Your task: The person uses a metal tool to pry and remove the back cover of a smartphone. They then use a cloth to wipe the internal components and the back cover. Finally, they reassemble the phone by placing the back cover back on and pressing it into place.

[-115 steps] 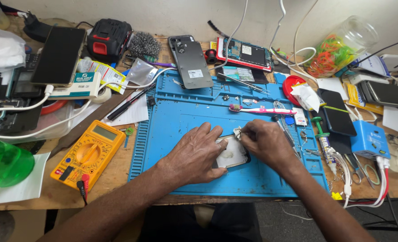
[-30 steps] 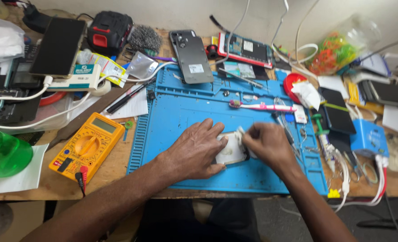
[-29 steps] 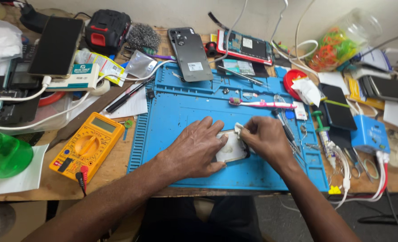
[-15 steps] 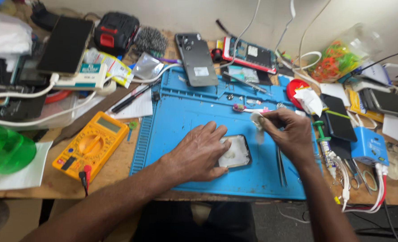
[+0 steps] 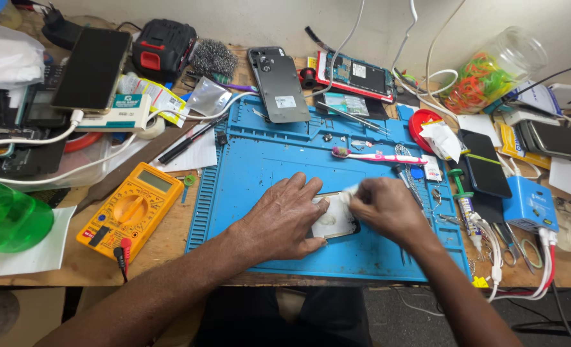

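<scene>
My left hand [image 5: 284, 218] lies flat on a small phone [image 5: 334, 222] with a pale, smeared face, pressing it onto the blue work mat [image 5: 247, 173]. My right hand [image 5: 388, 209] is closed on a small white wad [image 5: 346, 195] of tissue or cotton, held against the phone's top edge. Much of the phone is hidden under my fingers.
A pink toothbrush [image 5: 378, 156] lies on the mat behind my hands. A yellow multimeter [image 5: 131, 209] sits left of the mat, a green bottle [image 5: 6, 215] at far left. A dark phone back [image 5: 278, 83], an opened phone [image 5: 356, 76], cables, tweezers and a jar of rubber bands [image 5: 491, 71] crowd the bench.
My right hand had lifted away to the right of the phone half a second ago; it is back at the phone's top edge with the white wad. My left hand stayed on the phone.
</scene>
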